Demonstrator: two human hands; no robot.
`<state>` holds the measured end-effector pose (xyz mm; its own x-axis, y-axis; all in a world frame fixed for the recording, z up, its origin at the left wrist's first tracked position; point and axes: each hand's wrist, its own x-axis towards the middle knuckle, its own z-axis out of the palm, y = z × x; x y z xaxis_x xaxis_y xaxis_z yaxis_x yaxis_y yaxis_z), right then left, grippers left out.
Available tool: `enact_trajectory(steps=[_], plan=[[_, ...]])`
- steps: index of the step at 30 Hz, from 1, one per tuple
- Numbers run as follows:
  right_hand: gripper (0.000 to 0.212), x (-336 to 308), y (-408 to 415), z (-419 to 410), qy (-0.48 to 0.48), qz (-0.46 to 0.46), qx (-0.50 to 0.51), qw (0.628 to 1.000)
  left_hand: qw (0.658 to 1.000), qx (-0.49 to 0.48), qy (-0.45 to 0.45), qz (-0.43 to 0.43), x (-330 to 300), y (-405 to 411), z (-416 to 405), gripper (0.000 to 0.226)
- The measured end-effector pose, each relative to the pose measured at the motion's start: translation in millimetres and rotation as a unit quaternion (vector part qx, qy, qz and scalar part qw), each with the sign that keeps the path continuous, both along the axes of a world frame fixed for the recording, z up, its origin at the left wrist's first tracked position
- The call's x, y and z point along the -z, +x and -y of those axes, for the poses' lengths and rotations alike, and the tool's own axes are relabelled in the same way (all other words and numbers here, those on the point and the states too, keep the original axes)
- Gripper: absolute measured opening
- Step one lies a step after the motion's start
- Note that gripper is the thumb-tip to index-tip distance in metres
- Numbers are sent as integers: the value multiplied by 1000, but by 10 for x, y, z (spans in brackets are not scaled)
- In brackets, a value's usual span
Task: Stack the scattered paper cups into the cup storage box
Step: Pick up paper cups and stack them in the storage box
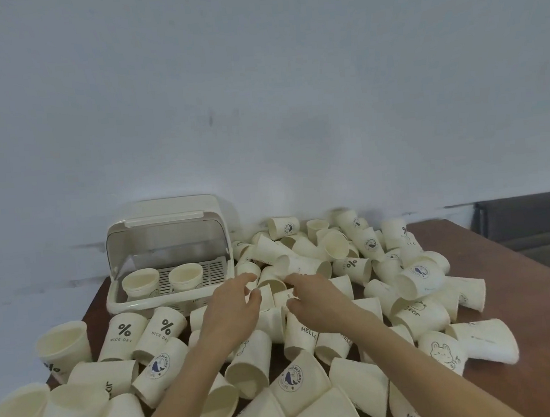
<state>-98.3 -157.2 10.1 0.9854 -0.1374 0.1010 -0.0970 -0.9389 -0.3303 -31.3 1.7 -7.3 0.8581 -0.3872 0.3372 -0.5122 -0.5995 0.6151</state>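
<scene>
Both my hands deep in the paper cups (309,308)
My left hand (231,312) and right hand (311,300) curl among cups; I cannot tell what either grips; the storage box (167,251) stands open behind-left, holding two cups

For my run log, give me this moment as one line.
left hand and right hand: reaching into cup pile | storage box: lid up, two cup stacks inside | table: cups scattered

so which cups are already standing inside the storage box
The two upright cups side by side on the grate of the cup storage box; every other cup lies on the table outside it.
</scene>
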Motion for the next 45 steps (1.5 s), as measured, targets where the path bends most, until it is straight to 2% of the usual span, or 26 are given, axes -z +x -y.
enact_trajectory(steps=[9,16,24,28,32,35,39,45], plan=[[41,5,-165,298,17,7,42,999,999,41,19,-10,26,-69,282,27],[34,-43,-312,716,28,36,98,994,996,71,61,4,11,-195,667,31],[17,-93,-506,1484,5,87,301,950,988,133,72,16,-29,-342,1121,35],[26,-103,-579,1913,60,99,387,915,988,139,64,6,28,-391,1248,38],[25,-96,-630,2121,143,21,387,911,987,145,74,7,59,-401,1308,40],[24,-77,-658,2143,197,-4,387,901,986,147,79,12,59,-408,1351,40],[23,-40,-656,2140,249,4,382,890,986,146,83,5,74,-427,1415,38],[20,-143,-678,2052,271,47,342,899,984,155,93,-3,121,-451,1486,37]])
